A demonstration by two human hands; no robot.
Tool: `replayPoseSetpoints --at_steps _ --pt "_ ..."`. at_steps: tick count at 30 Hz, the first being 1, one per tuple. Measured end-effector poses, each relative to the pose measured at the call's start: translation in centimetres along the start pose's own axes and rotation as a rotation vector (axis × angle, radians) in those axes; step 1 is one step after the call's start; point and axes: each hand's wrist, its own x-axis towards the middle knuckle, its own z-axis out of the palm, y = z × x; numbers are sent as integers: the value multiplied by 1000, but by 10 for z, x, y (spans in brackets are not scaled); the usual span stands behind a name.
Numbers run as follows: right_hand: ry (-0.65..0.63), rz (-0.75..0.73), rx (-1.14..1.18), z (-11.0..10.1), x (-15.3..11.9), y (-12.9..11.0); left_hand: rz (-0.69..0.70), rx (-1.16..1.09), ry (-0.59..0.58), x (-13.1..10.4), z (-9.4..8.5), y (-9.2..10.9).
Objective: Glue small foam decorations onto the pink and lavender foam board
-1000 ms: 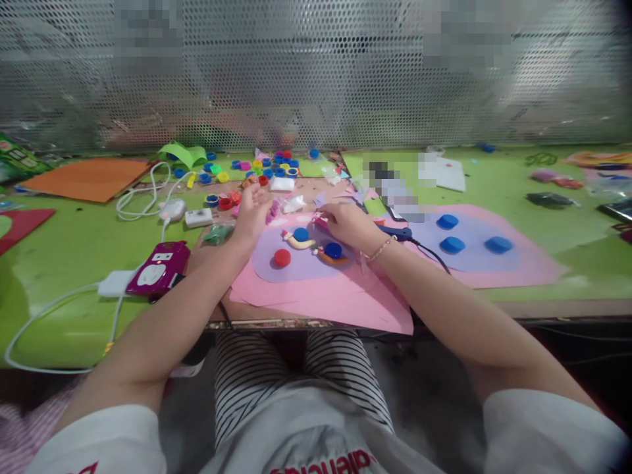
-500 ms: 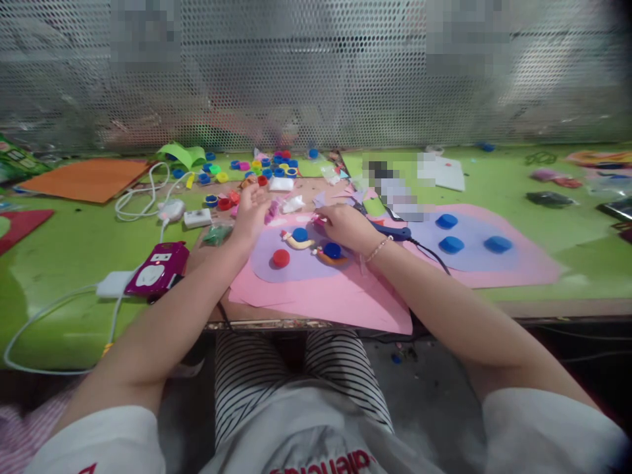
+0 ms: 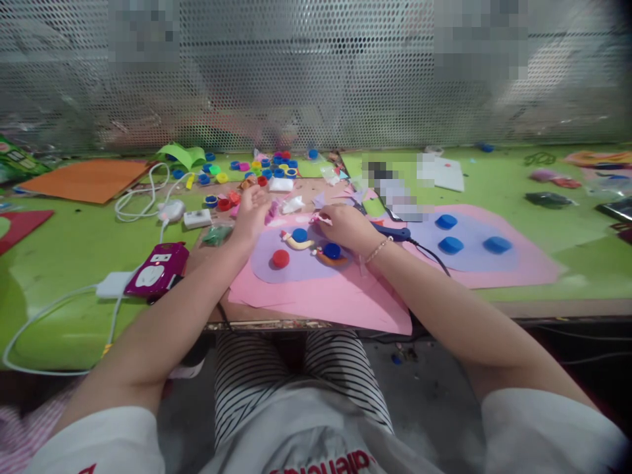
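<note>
My right hand (image 3: 346, 227) is closed in a pinch on a small pink-and-white piece (image 3: 323, 220), held above the top edge of a lilac paper shape. Its fingertips partly hide the piece. My left hand (image 3: 251, 210) hovers at the left of the same paper with fingers loosely curled and apart, beside a purple-pink lump (image 3: 271, 210). Below the hands, the lilac paper (image 3: 266, 271) carries a red bottle cap (image 3: 281, 259), two blue caps (image 3: 332, 251), a cream curved clay-like figure (image 3: 299, 244) and an orange-brown one (image 3: 336, 261).
Pink paper (image 3: 365, 303) lies underneath. A dark blue corded tool (image 3: 395, 233) rests at the right, near another lilac sheet with three blue caps (image 3: 451, 245). Several coloured caps lie at the back, before a perforated metal panel (image 3: 316, 85). A purple power adapter (image 3: 158, 270) with white cables sits left.
The pink-and-white piece at my right fingertips shows a little more clearly, with a slight shift of the fingers. My left hand and the caps stay in place.
</note>
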Motion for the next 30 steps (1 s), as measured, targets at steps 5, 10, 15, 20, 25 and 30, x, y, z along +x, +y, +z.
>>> replayPoseSetpoints --at_steps 5,10,15,20,25,30 --pt "-24 14 -52 2 0 1 -56 -20 -33 1 2 1" --pt "48 31 72 0 1 2 -72 -31 -110 0 4 0" --pt "191 -23 568 4 3 -5 -8 -14 -280 -9 3 2" --pt "223 -9 940 5 4 -17 117 -96 -501 -9 2 -6" --pt "237 16 1007 4 4 -20 124 -126 -614 -11 2 -6" --pt "219 -1 1058 6 4 -23 117 -81 -603 -20 5 6"
